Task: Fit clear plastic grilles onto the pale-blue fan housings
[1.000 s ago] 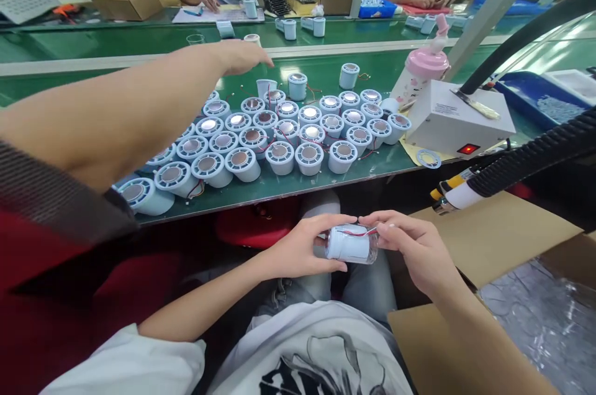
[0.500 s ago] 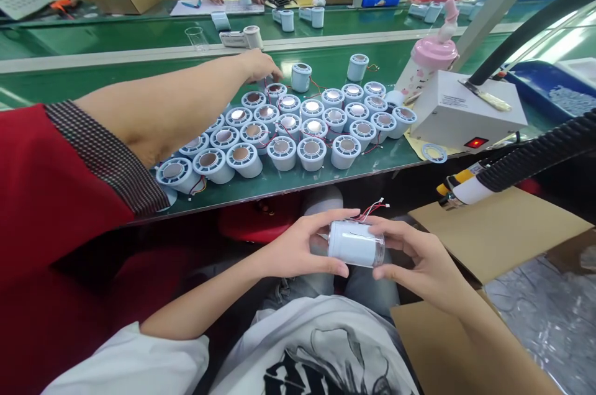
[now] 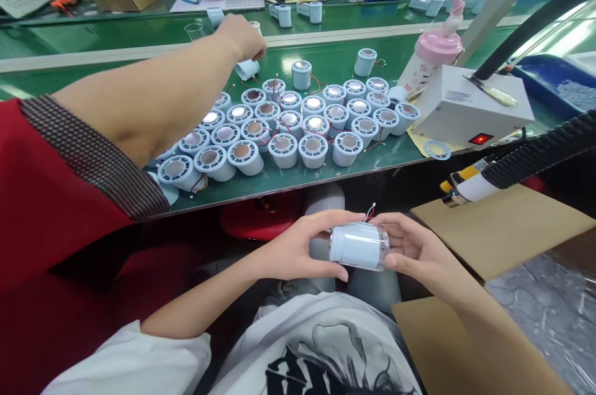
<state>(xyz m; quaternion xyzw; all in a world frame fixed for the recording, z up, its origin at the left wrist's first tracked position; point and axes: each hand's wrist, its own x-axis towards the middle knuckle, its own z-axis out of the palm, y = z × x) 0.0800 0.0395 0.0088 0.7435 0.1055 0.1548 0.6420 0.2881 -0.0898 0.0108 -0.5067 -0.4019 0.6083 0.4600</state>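
Green workbench (image 3: pixel 326 53) crosses the view from 9 to 3 o'clock, with rows of upright pale-blue motor cups (image 3: pixel 282 149) massed near its centre and up towards 12; a white switch box (image 3: pixel 465 106) sits at 2 to 3 o'clock, and another person's hand (image 3: pixel 244 38) hangs over the bench at 11. Item under observation: a pale-blue cylinder (image 3: pixel 354 246) with a clear cup (image 3: pixel 384 246) around it, lying on its side off the bench front, at 5 o'clock, above the wearer's lap. Left hand (image 3: pixel 300 252) is clamped about the cylinder's 9 o'clock end, fingers over the top, thumb below. Right hand (image 3: pixel 426 252) pinches the clear cup's 3 o'clock end, thumb on the near side, fingers partly hidden behind. Cylinder therefore lies between the two grips, its long axis running roughly from one palm to the other. A red-and-white wire lead (image 3: pixel 370 211) stands out at 1 o'clock of it, just beside the right fingertips. Step in hand, as judged: fitting or adjusting the cylinder in the cup; direction of travel cannot be told. Next move, as judged, calls for steady alignment at both ends, with the lead clear of the rim.
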